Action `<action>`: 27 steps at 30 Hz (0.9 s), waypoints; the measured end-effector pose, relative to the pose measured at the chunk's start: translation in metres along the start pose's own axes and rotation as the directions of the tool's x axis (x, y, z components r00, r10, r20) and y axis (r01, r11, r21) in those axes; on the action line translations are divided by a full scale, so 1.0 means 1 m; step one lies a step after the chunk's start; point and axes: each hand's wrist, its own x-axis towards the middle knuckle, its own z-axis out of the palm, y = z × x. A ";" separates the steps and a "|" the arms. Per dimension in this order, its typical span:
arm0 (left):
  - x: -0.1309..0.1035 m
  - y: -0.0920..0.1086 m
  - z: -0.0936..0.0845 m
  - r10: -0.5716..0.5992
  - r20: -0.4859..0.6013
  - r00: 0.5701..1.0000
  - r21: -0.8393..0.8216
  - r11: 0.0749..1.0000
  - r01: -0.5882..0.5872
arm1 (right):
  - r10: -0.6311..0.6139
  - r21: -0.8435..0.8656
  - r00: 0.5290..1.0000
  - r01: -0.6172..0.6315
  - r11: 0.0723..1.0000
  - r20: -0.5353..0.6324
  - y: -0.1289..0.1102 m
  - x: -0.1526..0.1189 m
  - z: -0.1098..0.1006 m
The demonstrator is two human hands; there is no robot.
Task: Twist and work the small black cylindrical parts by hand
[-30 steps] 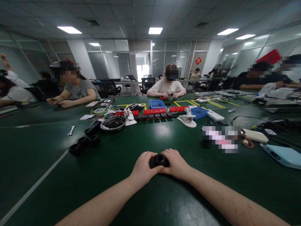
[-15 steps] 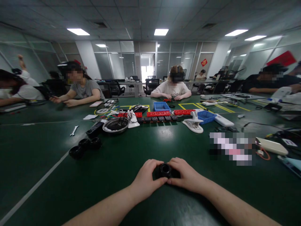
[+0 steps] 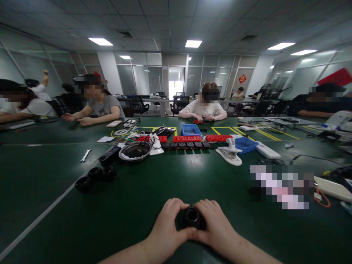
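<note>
In front of me on the green table stands a small black round part with a hole in its top [image 3: 191,217]. My left hand [image 3: 169,225] curls around its left side, thumb at the near side and fingertips at the far side. From the right, my right hand [image 3: 216,222] closes about the same part, its thumb meeting the left thumb. Both hands rest low at the table surface. Off to the left lie three glossy black round pieces [image 3: 95,174] in a cluster, apart from my hands.
A wrench [image 3: 85,156], a metal bowl [image 3: 134,151] with cables, a white clip stand [image 3: 229,154] and blue trays [image 3: 244,145] lie beyond. Red and black strips [image 3: 187,138] cross the middle. A person [image 3: 205,104] sits opposite, others at the sides. A blurred item [image 3: 280,187] lies right.
The view has tilted up slightly, so the hands and the table things sit lower in it. Both hands remain around the black round part.
</note>
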 end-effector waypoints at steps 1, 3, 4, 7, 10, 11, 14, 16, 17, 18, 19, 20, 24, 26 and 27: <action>0.000 0.001 -0.001 0.023 0.012 1.000 -0.013 1.000 -0.023 | -0.034 0.056 0.999 0.033 0.998 0.021 0.002 0.000 -0.004; 0.000 0.002 -0.003 0.048 0.032 0.998 -0.038 0.998 -0.047 | -0.108 0.164 0.992 0.095 0.982 0.068 0.007 0.000 -0.011; 0.000 0.002 -0.003 0.052 0.041 0.998 -0.048 0.998 -0.050 | -0.135 0.206 0.986 0.113 0.972 0.095 0.009 0.000 -0.014; -0.001 0.001 -0.003 0.061 0.073 0.995 -0.057 0.997 -0.057 | -0.170 0.283 0.976 0.125 0.951 0.137 0.015 0.000 -0.020; -0.003 0.000 -0.003 0.085 0.071 0.994 -0.052 0.995 -0.082 | -0.159 0.308 0.978 0.112 0.945 0.133 0.017 0.000 -0.019; -0.004 0.000 -0.003 0.092 0.061 0.994 -0.053 0.995 -0.089 | -0.150 0.307 0.980 0.103 0.946 0.134 0.016 0.000 -0.018; -0.005 0.001 -0.003 0.108 0.057 0.992 -0.060 0.993 -0.105 | -0.133 0.296 0.981 0.086 0.951 0.144 0.015 -0.001 -0.019; -0.004 0.001 -0.003 0.117 0.073 0.991 -0.068 0.991 -0.112 | -0.155 0.286 0.975 0.105 0.952 0.158 0.014 -0.001 -0.020; -0.004 0.002 -0.003 0.117 0.077 0.990 -0.075 0.991 -0.111 | -0.175 0.280 0.971 0.125 0.952 0.163 0.014 -0.001 -0.022; -0.003 0.002 -0.003 0.116 0.078 0.990 -0.083 0.991 -0.109 | -0.195 0.273 0.967 0.145 0.951 0.166 0.014 -0.001 -0.022; -0.003 0.003 -0.003 0.114 0.080 0.990 -0.091 0.990 -0.107 | -0.213 0.267 0.962 0.164 0.950 0.168 0.015 -0.001 -0.023; -0.002 0.003 -0.003 0.113 0.086 0.990 -0.099 0.990 -0.104 | -0.228 0.263 0.959 0.180 0.948 0.167 0.016 -0.001 -0.023; 0.001 0.003 -0.002 0.089 0.108 0.990 -0.110 0.991 -0.077 | -0.240 0.263 0.960 0.196 0.945 0.147 0.021 -0.001 -0.020; 0.002 0.003 -0.001 0.060 0.089 0.994 -0.101 0.994 -0.051 | -0.201 0.256 0.971 0.163 0.953 0.130 0.022 0.000 -0.017; 0.003 0.002 0.000 0.045 0.076 0.996 -0.093 0.995 -0.038 | -0.168 0.246 0.978 0.135 0.960 0.121 0.022 0.000 -0.015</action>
